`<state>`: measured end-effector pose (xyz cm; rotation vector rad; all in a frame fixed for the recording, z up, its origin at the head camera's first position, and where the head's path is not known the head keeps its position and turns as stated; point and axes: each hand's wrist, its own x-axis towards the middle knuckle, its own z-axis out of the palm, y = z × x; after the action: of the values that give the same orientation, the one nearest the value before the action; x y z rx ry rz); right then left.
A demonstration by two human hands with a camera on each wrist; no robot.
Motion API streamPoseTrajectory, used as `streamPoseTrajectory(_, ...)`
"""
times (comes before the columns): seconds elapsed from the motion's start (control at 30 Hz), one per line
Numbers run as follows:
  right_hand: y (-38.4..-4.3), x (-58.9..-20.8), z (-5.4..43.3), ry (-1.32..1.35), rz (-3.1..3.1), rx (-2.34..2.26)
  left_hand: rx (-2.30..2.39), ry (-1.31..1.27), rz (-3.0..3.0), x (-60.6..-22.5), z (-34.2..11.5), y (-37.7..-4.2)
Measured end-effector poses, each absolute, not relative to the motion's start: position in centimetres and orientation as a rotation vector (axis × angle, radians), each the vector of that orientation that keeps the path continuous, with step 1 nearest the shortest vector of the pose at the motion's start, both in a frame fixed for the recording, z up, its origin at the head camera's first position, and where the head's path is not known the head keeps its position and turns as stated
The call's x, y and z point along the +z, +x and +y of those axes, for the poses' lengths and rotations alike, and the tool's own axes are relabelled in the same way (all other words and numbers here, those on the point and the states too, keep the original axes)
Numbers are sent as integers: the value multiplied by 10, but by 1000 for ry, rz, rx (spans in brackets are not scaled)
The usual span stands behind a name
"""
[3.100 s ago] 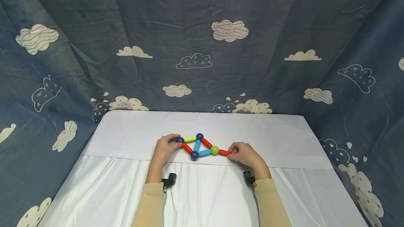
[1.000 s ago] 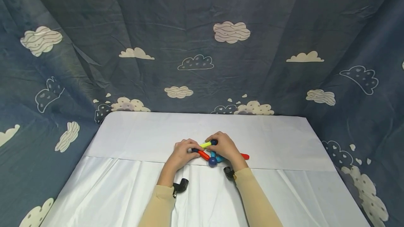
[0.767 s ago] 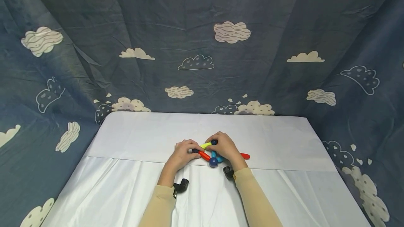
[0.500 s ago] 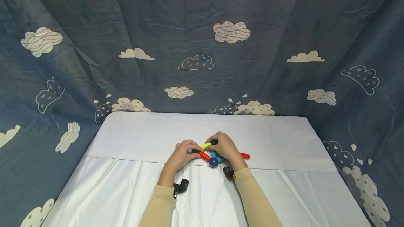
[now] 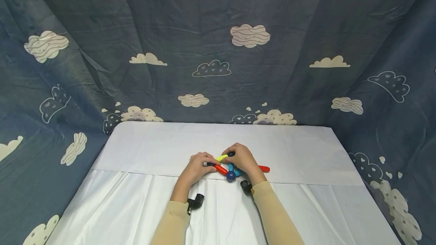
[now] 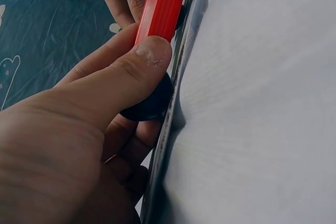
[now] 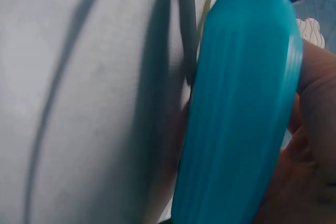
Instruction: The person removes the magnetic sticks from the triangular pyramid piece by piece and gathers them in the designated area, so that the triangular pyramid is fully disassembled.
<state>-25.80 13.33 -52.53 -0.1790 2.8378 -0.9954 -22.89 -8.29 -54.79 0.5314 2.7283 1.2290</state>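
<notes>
A flat frame of magnetic rods and balls lies on the white-covered table. My left hand (image 5: 196,166) grips its left corner, where a dark blue ball (image 6: 152,103) joins a red rod (image 6: 163,9); the thumb presses the rod's end. At the far corner my right hand (image 5: 243,158) pinches the yellow rod (image 5: 221,158) beside another dark blue ball (image 5: 231,154). A third dark blue ball (image 5: 231,176) sits at the near corner, joined to light blue rods (image 7: 239,103). Past the right wrist sticks out a second red rod (image 5: 263,169). The right hand hides the green ball.
White cloth covers the table (image 5: 143,143), with a seam running across it. A dark blue curtain (image 5: 211,22) with cloud prints hangs behind and at both sides. Black wrist cameras (image 5: 195,201) sit on both wrists.
Over three seconds the frame and left hand shifted right. My right hand left the right-hand red rod and moved left to the yellow rod. During the last second both hands stay nearly still.
</notes>
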Motion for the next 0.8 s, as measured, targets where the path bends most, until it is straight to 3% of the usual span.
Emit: streamPoseTrajectory(0.8, -267, -522, 136, -150, 2867, -967, 1243, 553, 2768, -552, -83, -231)
